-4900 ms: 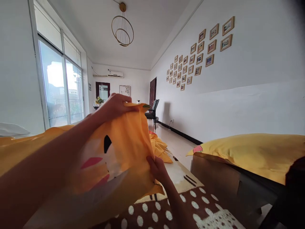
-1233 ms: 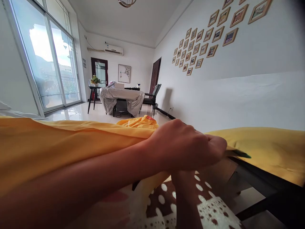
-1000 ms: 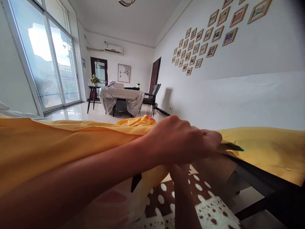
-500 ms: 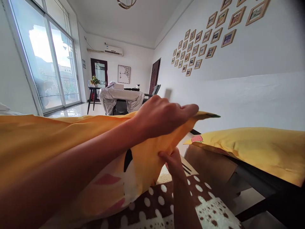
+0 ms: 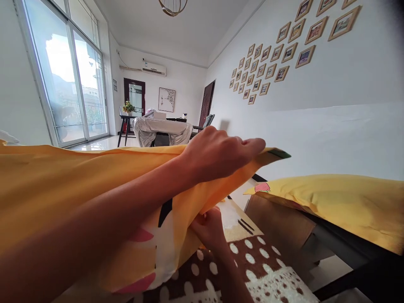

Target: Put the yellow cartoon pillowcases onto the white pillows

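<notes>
A large yellow cloth cover (image 5: 78, 172) stretches from the left edge to the middle, printed with pink, white and black shapes on its lower side. My left hand (image 5: 225, 151) reaches across and grips its upper edge near a corner with a dark green tip. Lower down, my right hand (image 5: 210, 227) is closed at the cloth's hanging lower edge, its fingertips partly hidden by the fold. Between the two hands the cloth hangs in a slanting fold.
A yellow cushion-like piece (image 5: 341, 202) lies at right over a dark frame (image 5: 347, 240). Below spreads a brown rug with white spots (image 5: 249, 256). Farther back are a covered table (image 5: 164, 125), a plant (image 5: 128, 107), glass doors (image 5: 78, 92) and framed pictures (image 5: 280, 73) on the wall.
My right hand has moved left and down along the cloth, and its fingers have gone partly behind the fold. My left hand keeps its grip near the corner.
</notes>
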`<state>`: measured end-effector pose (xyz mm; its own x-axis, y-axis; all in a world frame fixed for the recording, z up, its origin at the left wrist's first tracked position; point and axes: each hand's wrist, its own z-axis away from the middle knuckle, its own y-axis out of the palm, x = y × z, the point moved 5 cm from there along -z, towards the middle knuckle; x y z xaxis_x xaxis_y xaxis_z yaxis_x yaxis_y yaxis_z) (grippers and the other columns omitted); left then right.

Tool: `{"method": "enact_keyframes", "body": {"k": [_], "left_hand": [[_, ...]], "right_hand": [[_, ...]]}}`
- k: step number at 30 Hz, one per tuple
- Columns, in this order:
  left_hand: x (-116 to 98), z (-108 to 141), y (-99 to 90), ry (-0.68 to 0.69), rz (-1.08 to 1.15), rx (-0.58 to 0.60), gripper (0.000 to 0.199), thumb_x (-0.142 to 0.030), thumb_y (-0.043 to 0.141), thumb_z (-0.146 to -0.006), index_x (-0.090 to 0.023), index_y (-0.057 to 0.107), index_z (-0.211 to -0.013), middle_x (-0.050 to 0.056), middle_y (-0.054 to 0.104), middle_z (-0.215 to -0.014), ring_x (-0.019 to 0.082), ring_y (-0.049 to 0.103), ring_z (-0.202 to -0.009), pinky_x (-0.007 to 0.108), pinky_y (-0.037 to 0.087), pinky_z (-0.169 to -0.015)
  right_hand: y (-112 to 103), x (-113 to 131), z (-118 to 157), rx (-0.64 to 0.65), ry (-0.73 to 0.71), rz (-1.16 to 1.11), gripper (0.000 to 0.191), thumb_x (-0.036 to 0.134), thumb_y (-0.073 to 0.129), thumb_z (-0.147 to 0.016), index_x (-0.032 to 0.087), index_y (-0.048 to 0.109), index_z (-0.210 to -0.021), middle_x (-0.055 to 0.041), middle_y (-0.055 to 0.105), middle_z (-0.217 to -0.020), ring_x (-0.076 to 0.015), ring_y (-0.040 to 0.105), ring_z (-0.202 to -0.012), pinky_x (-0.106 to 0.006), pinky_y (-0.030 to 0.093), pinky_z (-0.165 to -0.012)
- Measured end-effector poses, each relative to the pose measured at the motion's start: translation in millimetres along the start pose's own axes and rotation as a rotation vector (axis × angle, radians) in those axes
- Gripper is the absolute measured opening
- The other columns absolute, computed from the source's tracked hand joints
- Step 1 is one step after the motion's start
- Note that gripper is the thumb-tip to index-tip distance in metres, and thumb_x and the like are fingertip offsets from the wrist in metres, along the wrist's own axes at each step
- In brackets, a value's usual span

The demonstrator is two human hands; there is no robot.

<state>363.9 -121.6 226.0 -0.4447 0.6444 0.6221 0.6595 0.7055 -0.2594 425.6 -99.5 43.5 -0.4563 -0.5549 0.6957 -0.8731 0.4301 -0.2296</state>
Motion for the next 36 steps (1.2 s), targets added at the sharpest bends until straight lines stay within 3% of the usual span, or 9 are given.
{"method": "enact_keyframes", "body": {"k": [3,8,13,16,20,24,29,33,36], "left_hand": [[-3.9,0.1,-0.9,0.024,-0.007,0.024,0.028,0.000,0.036,-0.077,-0.020,0.054,-0.082,-0.007,0.034,-0.046,0.007,0.023,-0.036,0.023,0.022,-0.043],[3.0,-0.5,-4.4,-0.007,-0.026,0.012,0.023,-0.004,0.037,-0.080,-0.021,0.053,-0.083,-0.007,0.034,-0.048,0.007,0.023,-0.037,0.024,0.024,-0.045],[0.9,1.5,-2.8,0.006,-0.020,-0.014,0.023,-0.003,0.037,-0.078,-0.021,0.051,-0.079,-0.007,0.032,-0.047,0.007,0.019,-0.037,0.024,0.020,-0.043],[-3.8,3.2,1.8,0.048,-0.002,0.009,0.024,-0.001,0.036,-0.076,-0.020,0.051,-0.077,-0.006,0.034,-0.047,0.007,0.018,-0.036,0.024,0.018,-0.042],[0.9,4.6,2.8,0.035,0.004,0.006,0.023,-0.006,0.034,-0.084,-0.020,0.050,-0.077,-0.006,0.036,-0.047,0.006,0.019,-0.036,0.023,0.020,-0.042],[15.3,6.7,3.6,-0.010,-0.003,0.016,0.025,-0.023,0.034,-0.095,-0.020,0.052,-0.078,-0.006,0.039,-0.047,0.007,0.024,-0.038,0.024,0.024,-0.045],[28.1,13.2,15.2,-0.023,-0.024,0.061,0.032,-0.035,0.036,-0.098,-0.019,0.055,-0.079,-0.004,0.044,-0.048,0.007,0.024,-0.040,0.024,0.019,-0.045],[40.1,15.5,23.6,-0.033,-0.037,0.072,0.036,-0.039,0.033,-0.098,-0.018,0.056,-0.078,-0.005,0.041,-0.047,0.007,0.023,-0.039,0.024,0.020,-0.045],[52.5,11.8,30.1,-0.004,-0.026,0.061,0.040,-0.040,0.029,-0.099,-0.019,0.055,-0.078,-0.005,0.041,-0.048,0.007,0.025,-0.039,0.025,0.025,-0.048]], "right_hand": [[8.5,-12.7,1.3,-0.055,0.127,-0.188,0.012,0.025,0.068,-0.063,0.017,0.059,-0.060,0.0013,0.059,-0.057,-0.0137,0.054,-0.056,-0.022,0.045,-0.050],[5.9,-25.0,-5.7,0.050,0.199,-0.512,0.014,0.029,0.071,-0.065,0.020,0.065,-0.075,-0.0011,0.068,-0.073,-0.0191,0.063,-0.067,-0.028,0.052,-0.059],[9.9,-22.6,-1.1,0.237,0.229,-0.477,0.021,0.022,0.075,-0.062,0.022,0.067,-0.081,-0.0012,0.069,-0.081,-0.0192,0.064,-0.071,-0.031,0.054,-0.069],[15.2,-23.3,3.2,0.176,0.211,-0.378,0.024,0.022,0.075,-0.059,0.021,0.065,-0.081,-0.0007,0.067,-0.076,-0.0183,0.061,-0.069,-0.030,0.053,-0.067],[14.3,-31.1,1.1,0.085,0.178,-0.266,0.022,0.025,0.074,-0.056,0.019,0.053,-0.056,0.0039,0.053,-0.052,-0.0132,0.052,-0.053,-0.024,0.047,-0.051],[-1.8,-40.7,-7.8,0.058,0.158,-0.269,0.015,0.026,0.072,-0.060,0.019,0.064,-0.070,-0.0001,0.066,-0.067,-0.0180,0.061,-0.066,-0.027,0.052,-0.059],[-21.4,-52.3,-17.3,0.185,0.166,-0.311,0.022,0.033,0.073,-0.068,0.018,0.070,-0.083,-0.0049,0.072,-0.084,-0.0233,0.065,-0.079,-0.033,0.054,-0.067],[-26.0,-52.4,-19.8,0.119,0.199,-0.322,0.022,0.037,0.074,-0.067,0.017,0.070,-0.073,-0.0032,0.069,-0.072,-0.0191,0.062,-0.067,-0.028,0.050,-0.058],[-7.2,-35.3,-10.4,0.033,0.218,-0.297,0.025,0.037,0.071,-0.068,0.015,0.062,-0.061,0.0006,0.059,-0.057,-0.0123,0.052,-0.053,-0.023,0.042,-0.049]]}}
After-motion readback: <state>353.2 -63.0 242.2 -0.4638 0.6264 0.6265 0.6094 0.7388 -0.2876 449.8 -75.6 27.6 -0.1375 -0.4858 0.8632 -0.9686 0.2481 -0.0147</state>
